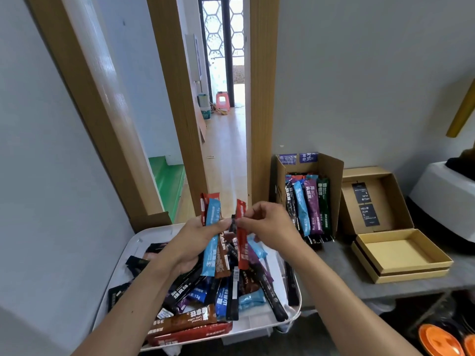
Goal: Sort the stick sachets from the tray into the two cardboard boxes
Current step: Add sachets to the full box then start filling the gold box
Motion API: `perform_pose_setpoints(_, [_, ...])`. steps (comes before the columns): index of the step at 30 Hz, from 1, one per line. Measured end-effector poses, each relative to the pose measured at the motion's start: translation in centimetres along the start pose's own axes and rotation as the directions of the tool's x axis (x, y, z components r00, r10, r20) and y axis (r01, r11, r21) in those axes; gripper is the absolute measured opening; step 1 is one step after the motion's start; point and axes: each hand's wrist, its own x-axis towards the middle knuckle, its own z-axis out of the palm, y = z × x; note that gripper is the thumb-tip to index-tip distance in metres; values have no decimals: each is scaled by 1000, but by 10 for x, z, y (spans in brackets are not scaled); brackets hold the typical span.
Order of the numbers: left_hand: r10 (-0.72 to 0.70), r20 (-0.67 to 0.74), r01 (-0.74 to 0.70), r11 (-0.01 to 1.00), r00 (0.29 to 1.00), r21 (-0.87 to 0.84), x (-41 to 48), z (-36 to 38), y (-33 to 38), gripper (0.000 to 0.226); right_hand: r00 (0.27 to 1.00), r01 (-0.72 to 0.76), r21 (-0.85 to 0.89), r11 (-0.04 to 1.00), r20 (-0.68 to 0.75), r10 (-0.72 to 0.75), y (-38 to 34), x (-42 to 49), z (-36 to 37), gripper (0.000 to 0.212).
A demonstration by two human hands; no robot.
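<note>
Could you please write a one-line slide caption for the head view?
Over the sachet-filled tray, the left hand holds a bunch of sachets while the right hand pinches a red sachet.

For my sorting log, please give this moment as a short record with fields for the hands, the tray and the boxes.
left hand: grips a bundle of sachets, with a light blue sachet in front
right hand: pinches a red sachet by its upper part
white tray: piled with mixed stick sachets
tall cardboard box: sachets stand upright inside
shallow cardboard box: open, no sachet visible inside
</note>
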Motion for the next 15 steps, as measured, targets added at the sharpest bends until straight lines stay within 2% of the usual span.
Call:
perform_pose_setpoints(3, [-15,6,15,1000,1000,-24,-4,-5,2,41,994,-67,213,975,102,46,-10,2,12,16])
perform_pose_setpoints(5, [-19,-34,19,1000,999,5,-5,-11,1,41,994,-80,216,973,85,63,-6,7,13,14])
perform_pose_setpoints(6, [-14,-67,16,1000,998,25,-4,-15,0,40,998,-63,130,989,28,60,-1,12,13,13])
perform_pose_setpoints(8, [-5,-134,14,998,991,65,-1,-24,-4,40,998,-52,-214,975,-51,42,13,22,13,18])
perform_pose_setpoints(10, [-13,-167,26,996,986,80,1,-31,-4,41,993,-110,-511,853,-15,118,25,26,20,32])
perform_pose_setpoints(13, [-30,-156,41,997,987,69,4,-38,-4,48,971,-207,-615,761,-31,238,39,29,33,49])
perform_pose_setpoints(15, [-16,-160,32,995,987,96,3,-38,-5,46,964,-228,-622,749,-35,264,43,32,36,48])
